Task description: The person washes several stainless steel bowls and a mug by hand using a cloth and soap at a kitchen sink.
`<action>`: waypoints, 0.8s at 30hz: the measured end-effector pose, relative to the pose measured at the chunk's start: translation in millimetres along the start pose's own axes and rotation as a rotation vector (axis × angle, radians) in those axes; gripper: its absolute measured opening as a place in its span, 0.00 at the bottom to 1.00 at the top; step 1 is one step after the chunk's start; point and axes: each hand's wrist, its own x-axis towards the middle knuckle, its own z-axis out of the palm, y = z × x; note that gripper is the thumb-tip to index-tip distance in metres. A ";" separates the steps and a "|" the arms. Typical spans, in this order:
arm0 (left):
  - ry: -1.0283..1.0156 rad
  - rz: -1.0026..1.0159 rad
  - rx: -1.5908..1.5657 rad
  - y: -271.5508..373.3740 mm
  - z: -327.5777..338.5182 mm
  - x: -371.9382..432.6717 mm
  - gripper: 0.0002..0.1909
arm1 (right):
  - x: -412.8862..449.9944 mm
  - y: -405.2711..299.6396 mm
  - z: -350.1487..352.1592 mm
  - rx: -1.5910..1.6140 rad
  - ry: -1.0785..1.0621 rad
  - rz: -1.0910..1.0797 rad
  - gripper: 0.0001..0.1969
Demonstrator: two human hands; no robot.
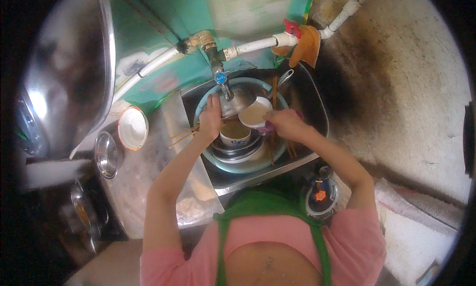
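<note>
My left hand (pixel 211 118) grips the rim of a shiny metal bowl (pixel 238 100), which is tilted under the metal tap (pixel 224 88). In my right hand (pixel 286 124) is a purple cloth (pixel 266 130), partly hidden by the fingers, beside a white bowl of cloudy liquid (pixel 254 114). Below them a blue-patterned white bowl (pixel 236 134) with murky liquid rests on stacked metal dishes (pixel 238 152). All this lies in a light-blue plastic basin (pixel 241 170), with wooden chopsticks (pixel 275 92) and a metal handle (pixel 286 78) at its edge.
The basin stands in a metal sink (pixel 308 159). On the left counter (pixel 148 178) are a white bowl with an orange rim (pixel 133 128) and a metal bowl (pixel 106 154). A white pipe (pixel 256 46) with a red valve handle (pixel 292 28) and an orange cloth (pixel 306 46) runs behind the sink.
</note>
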 end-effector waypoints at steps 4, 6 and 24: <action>-0.072 -0.123 -0.085 -8.2 -0.5 3.0 0.26 | -9.9 -1.6 -23.7 0.042 0.079 0.031 0.18; -0.143 -0.186 -0.111 -19.1 5.4 3.3 0.26 | -14.4 -1.9 -34.8 0.106 0.139 0.090 0.17; -0.532 -0.623 -0.558 -78.9 82.4 50.1 0.23 | -24.6 4.2 -29.7 0.160 0.243 0.038 0.17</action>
